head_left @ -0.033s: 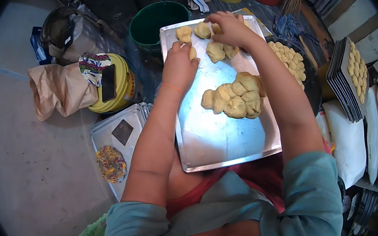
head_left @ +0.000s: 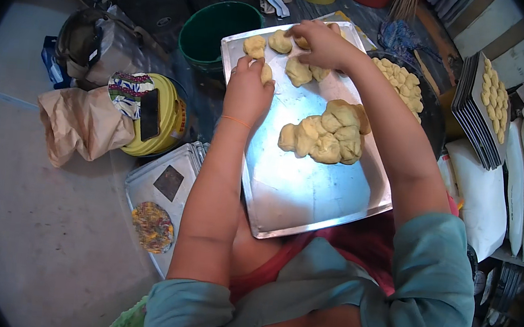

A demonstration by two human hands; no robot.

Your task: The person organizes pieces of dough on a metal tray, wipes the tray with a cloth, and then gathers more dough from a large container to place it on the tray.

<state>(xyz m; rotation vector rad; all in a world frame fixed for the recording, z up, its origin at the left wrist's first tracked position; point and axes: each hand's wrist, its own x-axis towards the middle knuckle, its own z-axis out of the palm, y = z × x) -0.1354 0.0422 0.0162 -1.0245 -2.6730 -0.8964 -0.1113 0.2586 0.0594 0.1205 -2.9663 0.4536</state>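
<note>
A metal baking tray (head_left: 309, 200) lies tilted in front of me, over my lap. In its middle sits a large lumpy mass of yellowish dough (head_left: 329, 135). Smaller dough balls (head_left: 281, 42) are set along the far end. At the far left edge my left hand (head_left: 248, 88) curls round a dough piece (head_left: 266, 73), partly hidden by the fingers. My right hand (head_left: 327, 46) arches over the far end, thumb and fingers about another dough piece (head_left: 301, 42). Just below that hand rests a bigger dough lump (head_left: 298, 73).
Beyond the tray's left corner stands a green bucket (head_left: 219, 28). A yellow tub (head_left: 167, 125) with a phone on it and a paper bag (head_left: 84, 122) are at left, above stacked trays (head_left: 173, 160). At right are a dark basin (head_left: 433, 117) of dough pieces, stacked trays (head_left: 471, 115) and white sacks (head_left: 476, 192).
My right hand has shifted slightly, its fingers lower around the dough piece. My left hand stays almost in place. The dough mass has not moved on the tray.
</note>
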